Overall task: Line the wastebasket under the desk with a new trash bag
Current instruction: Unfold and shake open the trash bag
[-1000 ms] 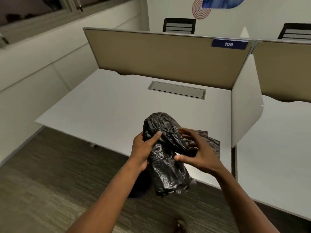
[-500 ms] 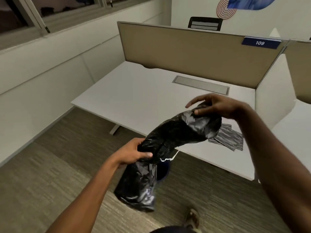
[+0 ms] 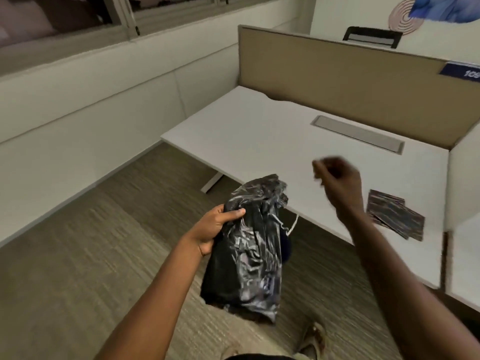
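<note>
A crumpled black trash bag [image 3: 249, 245] hangs in front of me above the carpet, by the near edge of the white desk [image 3: 259, 141]. My left hand [image 3: 215, 227] grips it near its bunched top. A thin white string [image 3: 293, 226] dangles from the bag's right side. Behind the bag's right edge a dark blue rounded shape [image 3: 287, 246] shows; I cannot tell what it is. My right hand [image 3: 337, 178] is raised over the desk, blurred, fingers curled, apart from the bag. No wastebasket is clearly in view.
A small stack of folded dark bags [image 3: 394, 214] lies on the desk's right part. A tan partition [image 3: 350, 81] backs the desk, and a white side panel [image 3: 465, 183] closes its right. Grey carpet [image 3: 91, 255] spreads left. My shoe [image 3: 311, 341] is at the bottom.
My right hand let go of the bag's top and lifted away over the desk. The bag, stretched between both hands before, now hangs from my left hand alone. My view swung left.
</note>
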